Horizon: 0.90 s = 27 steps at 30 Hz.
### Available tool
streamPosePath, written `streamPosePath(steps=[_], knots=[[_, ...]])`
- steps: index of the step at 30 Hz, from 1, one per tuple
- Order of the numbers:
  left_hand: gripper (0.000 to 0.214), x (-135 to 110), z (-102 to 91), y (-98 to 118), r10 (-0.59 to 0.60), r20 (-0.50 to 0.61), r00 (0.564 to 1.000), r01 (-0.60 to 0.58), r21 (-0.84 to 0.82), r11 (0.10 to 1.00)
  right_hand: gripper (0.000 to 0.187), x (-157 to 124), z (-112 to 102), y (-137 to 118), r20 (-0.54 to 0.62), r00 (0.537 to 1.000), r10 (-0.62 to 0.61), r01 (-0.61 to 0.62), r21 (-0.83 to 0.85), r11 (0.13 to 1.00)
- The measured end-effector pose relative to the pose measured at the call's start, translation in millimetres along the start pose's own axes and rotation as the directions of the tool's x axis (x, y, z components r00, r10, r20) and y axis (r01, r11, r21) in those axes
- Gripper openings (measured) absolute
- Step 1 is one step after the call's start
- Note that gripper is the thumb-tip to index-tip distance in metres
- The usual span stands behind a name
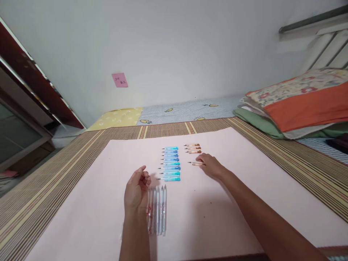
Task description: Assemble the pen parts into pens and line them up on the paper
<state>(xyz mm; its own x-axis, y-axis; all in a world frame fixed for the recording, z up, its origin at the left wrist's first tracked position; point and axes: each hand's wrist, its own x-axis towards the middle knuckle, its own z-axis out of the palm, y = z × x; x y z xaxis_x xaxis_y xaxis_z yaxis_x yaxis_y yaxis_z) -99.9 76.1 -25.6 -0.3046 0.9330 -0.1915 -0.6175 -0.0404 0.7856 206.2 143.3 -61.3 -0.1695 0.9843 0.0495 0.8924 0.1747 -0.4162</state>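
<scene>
Right hand (pixel 208 165) tight on peach pen (pixel 196 164), left hand (pixel 136 186) loosely apart, handwriting (pixel 123 82) on pink note (pixel 119 79) illegible.

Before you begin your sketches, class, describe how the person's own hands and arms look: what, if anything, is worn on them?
The left hand and right hand are ungloved, with no watch or bracelet visible at either wrist. The left forearm and right forearm show no sleeve. Fingernail details are too small to tell.

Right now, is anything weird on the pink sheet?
Tiny dark specks dot the pale pink sheet between the arms. They look stray since the slim blue pens lie so neatly; crumbs or marks, I can't tell.
</scene>
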Motion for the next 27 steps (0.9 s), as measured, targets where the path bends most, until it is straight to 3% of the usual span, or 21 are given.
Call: streamPosePath(steps=[6,15,22,27], knots=[[0.032,-2,6.0,-6,-0.011,0.010,1.000,0.010,0.024,1.000,0.012,-29,0,-7,0.052,0.998,-0.028,0.025,0.058,0.998],[0.032,-9,16.8,-20,-0.050,0.092,0.994,0.042,0.082,0.996,0.018,-61,6,-31,0.154,0.985,-0.079,0.052,0.174,0.983],[0.041,-16,27.8,-35,-0.106,0.228,0.968,0.046,0.254,0.966,0.025,-66,-1,-25,0.051,0.997,-0.060,0.036,0.378,0.925],[0.043,-20,35.6,-52,-0.190,0.281,0.941,0.041,0.460,0.887,0.014,-67,3,-21,0.024,0.999,0.045,-0.051,0.517,0.855]])
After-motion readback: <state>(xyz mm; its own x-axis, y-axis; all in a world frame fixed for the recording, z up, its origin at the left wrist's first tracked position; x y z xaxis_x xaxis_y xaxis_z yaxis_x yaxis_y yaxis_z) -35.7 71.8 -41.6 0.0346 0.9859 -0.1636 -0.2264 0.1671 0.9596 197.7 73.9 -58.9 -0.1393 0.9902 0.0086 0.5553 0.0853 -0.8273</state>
